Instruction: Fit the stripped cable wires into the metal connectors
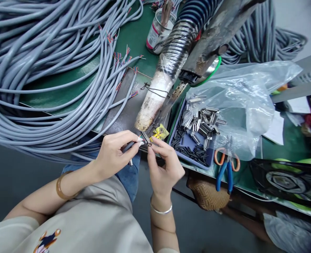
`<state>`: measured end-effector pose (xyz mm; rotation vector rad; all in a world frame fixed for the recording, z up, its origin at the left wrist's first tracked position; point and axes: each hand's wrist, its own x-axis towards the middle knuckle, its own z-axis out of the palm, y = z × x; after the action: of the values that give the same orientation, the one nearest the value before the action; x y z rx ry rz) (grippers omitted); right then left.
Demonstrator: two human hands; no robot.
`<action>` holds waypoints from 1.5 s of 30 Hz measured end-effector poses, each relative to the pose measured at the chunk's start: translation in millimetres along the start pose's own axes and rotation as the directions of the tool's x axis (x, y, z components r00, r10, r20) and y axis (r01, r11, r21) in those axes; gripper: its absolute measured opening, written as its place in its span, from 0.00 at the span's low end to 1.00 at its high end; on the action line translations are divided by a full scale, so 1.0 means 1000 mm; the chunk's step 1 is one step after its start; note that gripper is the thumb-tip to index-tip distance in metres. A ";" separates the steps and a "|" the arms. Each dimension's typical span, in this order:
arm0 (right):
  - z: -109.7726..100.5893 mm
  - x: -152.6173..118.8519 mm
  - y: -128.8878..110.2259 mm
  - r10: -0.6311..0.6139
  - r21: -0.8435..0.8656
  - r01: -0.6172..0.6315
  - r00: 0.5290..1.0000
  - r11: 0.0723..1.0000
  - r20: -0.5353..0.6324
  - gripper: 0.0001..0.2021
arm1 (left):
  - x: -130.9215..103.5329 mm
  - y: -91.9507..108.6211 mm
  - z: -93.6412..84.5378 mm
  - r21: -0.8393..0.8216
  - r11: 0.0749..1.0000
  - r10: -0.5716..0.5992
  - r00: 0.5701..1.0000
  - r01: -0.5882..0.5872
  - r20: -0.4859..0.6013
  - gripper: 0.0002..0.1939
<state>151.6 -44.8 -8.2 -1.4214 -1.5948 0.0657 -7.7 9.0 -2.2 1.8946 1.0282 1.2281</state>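
Near the table's front edge, both of my hands meet at a small metal multi-pin connector (pixel 145 138). Colored wires show along its left side. My left hand (pixel 118 151) is closed in a pinch on a cable (pixel 128 146), its fingertips by the wires and the connector. Thumb and forefinger of my right hand (pixel 164 163) are closed on the connector's lower right end. Just behind it, a yellow sponge (pixel 160 132) lies close to the tip of a taped white duct (pixel 151 102). A soldering iron's slotted metal shaft (pixel 178 90) slopes down beside that duct.
Grey cables (pixel 73 98) with stripped colored ends pile up at left. To the right, a blue tray (pixel 194 162) holds metal connectors and black tubing pieces under a plastic bag (pixel 239 102). Orange-handled scissors (pixel 219 156), blue-handled pliers (pixel 224 172) and a black fan (pixel 287 182) lie farther right.
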 end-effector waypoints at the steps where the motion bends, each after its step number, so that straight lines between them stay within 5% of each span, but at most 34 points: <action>1: 0.002 0.002 0.001 -0.019 -0.003 0.019 1.000 1.000 0.016 0.07 | 0.001 0.000 0.001 0.012 1.000 0.026 1.000 -0.026 0.001 0.06; 14: 0.008 0.019 0.003 -0.082 -0.076 0.080 0.996 0.994 -0.023 0.08 | 0.012 -0.002 0.002 0.087 0.986 0.141 0.990 -0.139 -0.022 0.06; 26: 0.003 0.016 0.005 -0.244 -0.174 0.253 0.967 0.952 0.075 0.11 | 0.010 0.003 -0.004 0.018 1.000 -0.001 0.996 -0.001 0.092 0.06; 36: 0.000 0.001 0.009 -0.264 -0.154 0.262 0.964 0.953 0.010 0.08 | -0.002 0.002 -0.002 -0.065 0.998 0.017 0.992 -0.008 0.128 0.08; 40: -0.002 -0.005 0.010 -0.282 -0.167 0.275 0.959 0.947 -0.016 0.08 | -0.008 0.005 -0.002 -0.196 0.952 -0.209 0.967 0.234 0.144 0.03; 43: -0.002 -0.009 0.011 -0.307 -0.188 0.296 0.951 0.937 -0.031 0.07 | -0.008 0.008 -0.003 -0.328 0.777 -0.474 0.842 0.537 0.257 0.10; 45: -0.001 -0.012 0.013 -0.299 -0.168 0.289 0.953 0.943 -0.038 0.08 | -0.008 0.009 -0.003 -0.381 0.681 -0.530 0.780 0.625 0.332 0.13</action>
<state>160.2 -50.6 -22.1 -1.2754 -1.7741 -0.2876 -10.1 -2.0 2.7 1.1357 0.9984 0.7895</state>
